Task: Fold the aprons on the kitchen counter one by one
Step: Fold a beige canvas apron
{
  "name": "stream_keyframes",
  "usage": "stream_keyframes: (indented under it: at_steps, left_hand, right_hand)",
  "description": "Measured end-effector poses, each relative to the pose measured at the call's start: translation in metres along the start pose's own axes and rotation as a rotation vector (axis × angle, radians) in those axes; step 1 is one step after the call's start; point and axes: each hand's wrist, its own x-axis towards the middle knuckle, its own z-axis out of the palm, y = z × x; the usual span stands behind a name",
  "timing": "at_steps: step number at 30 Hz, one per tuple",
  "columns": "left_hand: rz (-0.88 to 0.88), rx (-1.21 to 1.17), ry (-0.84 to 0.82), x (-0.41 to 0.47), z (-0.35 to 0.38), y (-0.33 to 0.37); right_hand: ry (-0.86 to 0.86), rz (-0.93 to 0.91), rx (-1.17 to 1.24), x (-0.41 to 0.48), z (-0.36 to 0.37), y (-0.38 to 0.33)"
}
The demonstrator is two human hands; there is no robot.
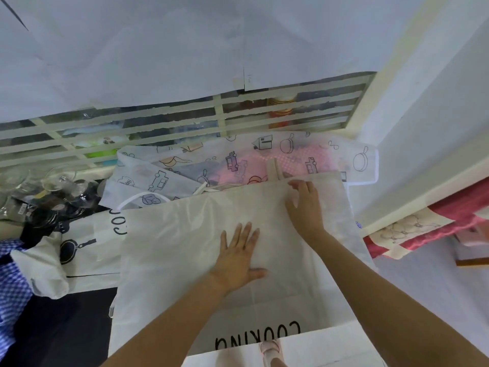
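2 hands on cream apron point(180, 234): left hand point(238, 256) spread flat, right hand point(304, 205) in pinch at hem.

Ahead of you a barred window point(291, 102) runs across, its upper part covered by white paper sheets point(158, 49). A white wall point(436, 115) closes your right side, with pale grey floor point(436, 300) below it. The counter point(66, 332) is dark, and the light is soft and even.

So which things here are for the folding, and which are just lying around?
For the job: cream COOKING apron; left hand flat on it; right hand at its top edge; frying-pan print apron; car-print apron.
Just lying about: drinking glasses; blue checked cloth (maybe an apron, cannot tell); red cloth; jars behind the grille.
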Motion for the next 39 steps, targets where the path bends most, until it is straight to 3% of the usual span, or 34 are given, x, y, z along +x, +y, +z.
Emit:
stream_keyframes:
  at_steps: [3,6,8,12,16,19,22,27,30,33,36,39]
  left_hand:
    - [-0.042,0.069,0.05,0.003,0.014,0.001]
    - [-0.103,-0.017,0.138,-0.002,0.024,0.012]
    - [-0.122,-0.098,0.229,-0.009,0.03,0.022]
    - [-0.036,-0.05,0.202,-0.029,0.058,0.032]
    - [-0.027,-0.032,0.231,-0.048,0.074,0.035]
    - [-0.071,-0.016,0.183,-0.054,0.071,0.037]
    - [-0.23,-0.056,0.079,-0.064,0.07,0.034]
    - [-0.236,-0.268,-0.11,-0.073,0.05,0.032]
    - [-0.223,-0.592,-0.2,-0.081,0.011,0.02]
    - [-0.244,-0.983,-0.062,-0.107,-0.022,-0.012]
    - [-0.481,-1.04,0.195,-0.144,-0.022,-0.067]
    - [-0.755,-1.29,0.165,-0.182,-0.001,-0.118]
  right_hand:
    - [0.075,0.377,0.272,-0.061,-0.016,0.02]
    - [0.221,0.717,0.387,-0.115,-0.032,0.056]
    - [0.379,0.876,0.443,-0.146,-0.041,0.072]
    - [0.747,1.208,0.548,-0.183,-0.048,0.08]
    - [0.758,1.341,0.824,-0.206,-0.044,0.089]
    - [0.686,1.278,0.883,-0.213,-0.05,0.091]
    - [0.639,1.168,0.932,-0.205,-0.061,0.08]
    - [0.544,0.951,0.992,-0.173,-0.081,0.028]
    - [0.448,0.739,0.961,-0.154,-0.082,-0.028]
    - [0.317,0.409,0.797,-0.149,-0.071,-0.093]
    - [0.084,0.081,0.617,-0.161,-0.035,-0.152]
    - [-0.241,-0.264,0.318,-0.187,0.018,-0.189]
